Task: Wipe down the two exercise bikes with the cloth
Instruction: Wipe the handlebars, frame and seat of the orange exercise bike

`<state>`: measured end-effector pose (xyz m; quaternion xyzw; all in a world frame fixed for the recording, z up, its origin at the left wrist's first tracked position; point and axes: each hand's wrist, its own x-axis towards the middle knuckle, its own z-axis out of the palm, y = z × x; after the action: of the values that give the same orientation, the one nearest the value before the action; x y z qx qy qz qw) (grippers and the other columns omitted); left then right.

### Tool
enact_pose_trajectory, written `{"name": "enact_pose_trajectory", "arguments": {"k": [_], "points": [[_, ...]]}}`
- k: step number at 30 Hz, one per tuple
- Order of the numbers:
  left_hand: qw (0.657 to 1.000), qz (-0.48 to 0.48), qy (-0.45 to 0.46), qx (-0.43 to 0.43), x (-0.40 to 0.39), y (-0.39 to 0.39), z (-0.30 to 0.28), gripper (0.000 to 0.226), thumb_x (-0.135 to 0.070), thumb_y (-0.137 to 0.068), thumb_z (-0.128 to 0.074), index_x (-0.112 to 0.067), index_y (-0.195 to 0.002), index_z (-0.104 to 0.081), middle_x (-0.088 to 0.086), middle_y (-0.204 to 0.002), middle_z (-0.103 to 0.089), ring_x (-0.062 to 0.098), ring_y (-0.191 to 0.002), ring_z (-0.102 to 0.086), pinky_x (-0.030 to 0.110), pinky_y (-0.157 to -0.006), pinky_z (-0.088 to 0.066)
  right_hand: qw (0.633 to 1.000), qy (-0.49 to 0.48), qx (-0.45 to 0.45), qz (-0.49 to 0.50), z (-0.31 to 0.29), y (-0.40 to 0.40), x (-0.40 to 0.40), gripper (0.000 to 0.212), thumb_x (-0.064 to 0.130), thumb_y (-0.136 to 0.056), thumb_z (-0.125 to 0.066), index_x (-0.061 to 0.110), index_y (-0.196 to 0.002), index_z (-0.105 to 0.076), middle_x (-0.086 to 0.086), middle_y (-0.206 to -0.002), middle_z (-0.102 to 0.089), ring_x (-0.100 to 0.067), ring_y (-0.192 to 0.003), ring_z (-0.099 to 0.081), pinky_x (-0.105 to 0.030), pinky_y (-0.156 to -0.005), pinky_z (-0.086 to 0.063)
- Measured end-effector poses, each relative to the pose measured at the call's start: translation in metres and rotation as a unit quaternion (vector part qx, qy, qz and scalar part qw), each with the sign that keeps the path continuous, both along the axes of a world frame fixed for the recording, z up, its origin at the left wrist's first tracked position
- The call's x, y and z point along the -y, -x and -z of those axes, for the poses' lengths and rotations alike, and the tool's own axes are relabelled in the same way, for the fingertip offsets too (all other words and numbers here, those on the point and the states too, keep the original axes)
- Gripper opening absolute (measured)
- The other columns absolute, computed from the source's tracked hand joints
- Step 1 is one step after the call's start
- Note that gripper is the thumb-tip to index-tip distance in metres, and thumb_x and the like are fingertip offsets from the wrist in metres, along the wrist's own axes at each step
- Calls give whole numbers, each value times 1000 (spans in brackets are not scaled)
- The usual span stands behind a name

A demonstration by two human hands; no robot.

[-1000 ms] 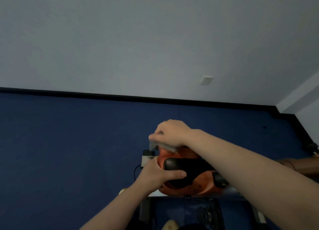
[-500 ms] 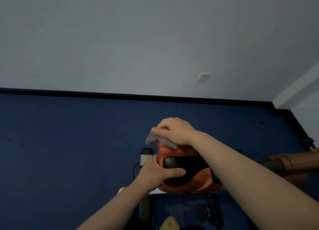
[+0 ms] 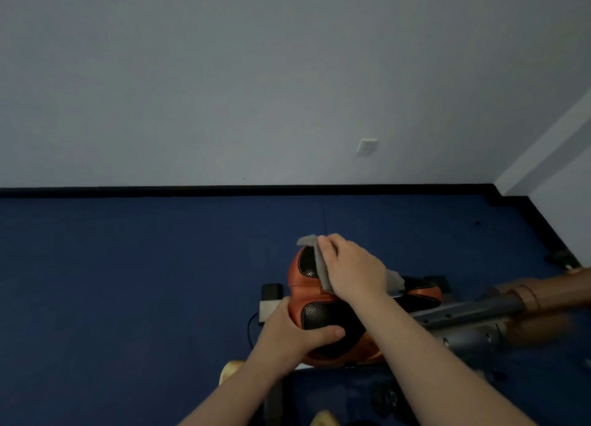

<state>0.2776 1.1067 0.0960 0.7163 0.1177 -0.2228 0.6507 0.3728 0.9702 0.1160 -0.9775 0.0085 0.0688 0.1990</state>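
Note:
An orange and black bike saddle (image 3: 323, 313) fills the lower middle of the head view. My left hand (image 3: 294, 329) grips its near left side, thumb lying across the black perforated pad. My right hand (image 3: 351, 268) presses a grey cloth (image 3: 319, 262) onto the far top of the saddle, fingers curled over the cloth; one end of the cloth sticks out past my fingertips and another end shows beyond my wrist. The bike's grey frame tube (image 3: 473, 310) runs to the right from under the saddle.
Dark blue floor (image 3: 128, 281) spreads all round, ending at a black skirting and a pale wall with a socket (image 3: 366, 146). A brown handle part (image 3: 550, 288) reaches in from the right edge. The bike's base bar (image 3: 271, 300) lies left of the saddle.
The view has tilted down and the saddle now shows more fully. My right hand has slid the cloth across the saddle's top, toward the right. My left hand keeps its grip.

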Motion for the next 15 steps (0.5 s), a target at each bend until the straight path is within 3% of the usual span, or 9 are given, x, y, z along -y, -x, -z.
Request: {"name": "enact_pose_trajectory", "arguments": {"k": [1, 3, 5, 6, 7, 9, 13, 15], "points": [[1000, -7, -15, 13, -1, 0, -1, 98, -46, -45, -94, -31, -130, -49, -22, -107, -66, -1, -90, -67, 22, -76, -58, 999, 8, -24, 28, -2, -2, 6, 53, 62, -96, -12, 36, -104, -58, 3, -99, -65, -19, -83, -55, -37, -73, -39], [997, -8, -59, 50, -5, -3, -4, 138, -54, -39, -93, -53, -145, -6, -35, -125, -41, -6, -111, -56, 28, -96, -52, 994, 27, -92, 58, -7, -15, 8, 58, 56, -98, -11, 29, -106, -62, 1, -100, -65, -19, -82, -52, -36, -72, -38], [985, 33, -122, 113, -8, -9, -7, 147, -65, -36, -89, -66, -135, 20, -32, -145, -17, 3, -137, -30, 38, -114, -34, 993, 49, -100, 35, -9, -19, -3, 57, 50, -100, -11, 25, -114, -60, -4, -109, -64, -23, -90, -55, -37, -74, -38], [975, 61, -158, 147, -9, -13, -9, 146, -70, -36, -85, -68, -131, 25, -36, -149, 0, 3, -143, -15, 38, -117, -25, 997, 53, -52, 0, -7, -13, -9, 53, 50, -100, -12, 26, -119, -56, -4, -115, -64, -25, -96, -58, -38, -76, -40], [964, 85, -182, 172, -11, -16, -10, 144, -74, -36, -82, -68, -129, 28, -41, -148, 14, -3, -143, -3, 36, -118, -19, 998, 43, 0, -39, -6, -2, -13, 50, 51, -100, -14, 30, -124, -52, -2, -121, -62, -26, -103, -59, -40, -81, -42], [953, 116, -206, 190, -13, -21, -12, 143, -76, -38, -79, -64, -132, 27, -43, -146, 19, -7, -141, -1, 37, -119, -21, 997, 13, 11, -69, -8, 10, 1, 46, 54, -100, -16, 38, -130, -47, 3, -130, -58, -24, -113, -57, -42, -88, -43], [949, 149, -202, 191, -14, -25, -15, 143, -71, -42, -81, -51, -145, 17, -35, -152, 11, 3, -144, -12, 48, -116, -30, 979, 81, -173, 72, -13, -9, 59, 51, 47, -100, -21, 19, -107, -64, -6, -118, -65, -28, -105, -59, -36, -79, -41], [953, 148, -183, 189, -14, -26, -15, 143, -67, -42, -83, -49, -146, 14, -34, -151, 8, 8, -142, -22, 50, -112, -35, 978, 105, -162, 73, -12, -10, 51, 50, 41, -100, -21, 16, -107, -63, -8, -117, -65, -28, -104, -59, -36, -78, -40]]}}
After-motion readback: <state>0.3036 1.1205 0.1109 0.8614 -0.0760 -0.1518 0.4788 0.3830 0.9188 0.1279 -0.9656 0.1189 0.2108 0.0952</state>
